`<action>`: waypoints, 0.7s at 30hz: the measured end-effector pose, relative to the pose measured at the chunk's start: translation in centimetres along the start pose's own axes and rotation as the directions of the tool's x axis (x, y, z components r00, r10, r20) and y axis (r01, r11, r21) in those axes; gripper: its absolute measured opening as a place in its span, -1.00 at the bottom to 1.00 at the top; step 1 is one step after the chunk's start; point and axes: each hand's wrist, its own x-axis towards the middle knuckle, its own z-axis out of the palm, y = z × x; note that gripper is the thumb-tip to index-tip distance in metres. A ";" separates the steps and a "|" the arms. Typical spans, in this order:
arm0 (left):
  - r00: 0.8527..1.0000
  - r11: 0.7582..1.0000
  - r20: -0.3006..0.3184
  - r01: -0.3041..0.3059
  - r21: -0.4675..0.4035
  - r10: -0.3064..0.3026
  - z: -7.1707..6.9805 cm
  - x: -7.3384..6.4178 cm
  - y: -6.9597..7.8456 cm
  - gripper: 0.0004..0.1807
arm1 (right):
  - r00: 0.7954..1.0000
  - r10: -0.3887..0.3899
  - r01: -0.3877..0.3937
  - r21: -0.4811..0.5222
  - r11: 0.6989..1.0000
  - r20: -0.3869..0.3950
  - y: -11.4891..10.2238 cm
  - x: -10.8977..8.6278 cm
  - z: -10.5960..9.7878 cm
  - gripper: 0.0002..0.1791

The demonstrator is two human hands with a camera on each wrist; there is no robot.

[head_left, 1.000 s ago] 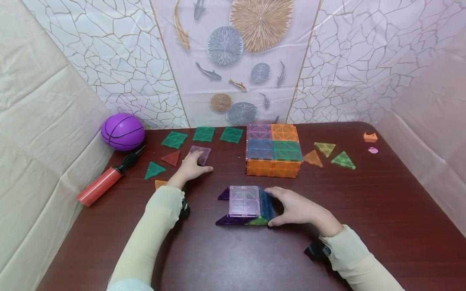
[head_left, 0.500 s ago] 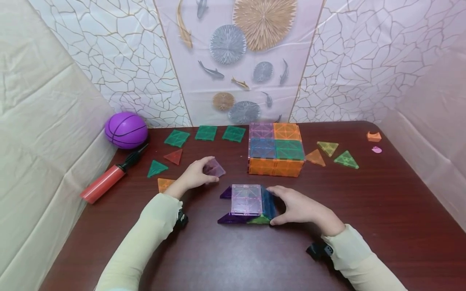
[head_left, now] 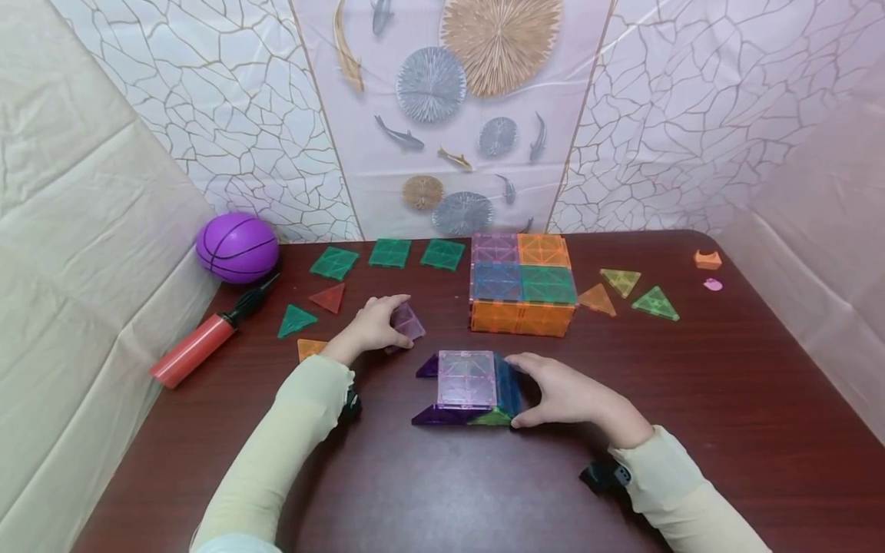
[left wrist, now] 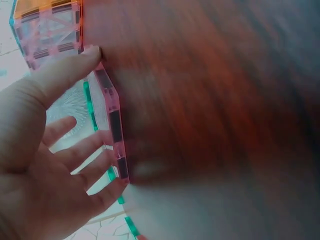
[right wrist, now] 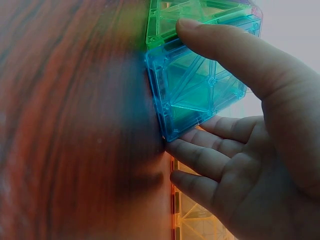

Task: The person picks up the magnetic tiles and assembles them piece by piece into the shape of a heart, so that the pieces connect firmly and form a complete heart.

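My left hand (head_left: pixel 372 326) grips a light purple square magnetic tile (head_left: pixel 409 322) low over the table, left of a small tile build. In the left wrist view the pink-purple tile edge (left wrist: pixel 116 125) runs between the thumb and the other fingertips. The build has a clear pink square top (head_left: pixel 466 379), dark purple triangles (head_left: pixel 442 416) pointing left, and a sloping blue side (head_left: pixel 508 388). My right hand (head_left: pixel 567 393) holds its right end across the blue side. In the right wrist view the thumb lies by the green triangle (right wrist: pixel 170 22), the fingers at the blue tile's (right wrist: pixel 200 85) opposite edge.
Behind stands a box-shaped tile block (head_left: pixel 522 316). Green squares (head_left: pixel 389 253) lie at the back, triangles such as the red one (head_left: pixel 328 298) at left and the yellow one (head_left: pixel 621 282) at right. A purple ball (head_left: pixel 237 247) and red hand pump (head_left: pixel 193 353) sit far left.
The left hand has brought the light purple tile from near the green squares toward the front right, turning it. Since half a second ago it has barely moved. The right hand keeps its place.
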 end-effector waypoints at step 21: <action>0.950 0.920 0.033 -0.293 -0.259 0.312 1.9 -7.5 1.9 -0.03 | 1.000 0.003 -0.003 -0.003 1.000 0.003 0.1 0.2 0.0 0.03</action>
